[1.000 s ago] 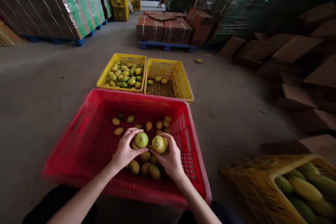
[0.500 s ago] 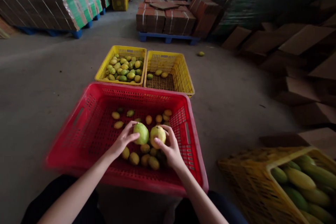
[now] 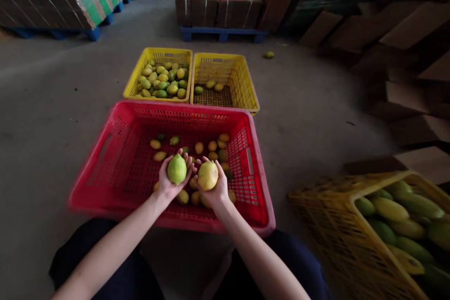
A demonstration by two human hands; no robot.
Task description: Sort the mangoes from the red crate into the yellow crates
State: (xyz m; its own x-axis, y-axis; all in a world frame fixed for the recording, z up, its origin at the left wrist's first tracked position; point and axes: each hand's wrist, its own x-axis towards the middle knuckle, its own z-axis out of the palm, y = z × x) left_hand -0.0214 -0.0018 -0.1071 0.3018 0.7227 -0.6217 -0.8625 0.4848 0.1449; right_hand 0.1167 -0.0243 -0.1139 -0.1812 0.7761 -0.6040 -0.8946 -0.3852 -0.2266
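Observation:
My left hand (image 3: 169, 181) is turned palm up and cradles a green lemon (image 3: 176, 169). A yellow lemon (image 3: 208, 176) rests in my upturned right hand (image 3: 217, 188), with a few dull marks on its skin. The two hands are side by side, fingertips nearly meeting, above a red plastic crate (image 3: 116, 164). Loose lemons (image 3: 182, 197), mostly yellow, lie scattered on the crate's floor, some hidden beneath my hands and wrists.
Beyond the red crate are a yellow crate (image 3: 131, 85) full of lemons and another (image 3: 249, 83) holding a few. At right stands a yellow crate (image 3: 326, 211) of larger, longer fruit. Cardboard boxes (image 3: 411, 98) and a blue pallet (image 3: 223, 33) of cartons are farther off.
Both hands have rolled from gripping the lemons from the sides to holding them on upturned palms. The green lemon has shifted slightly left. The view has tilted down a little.

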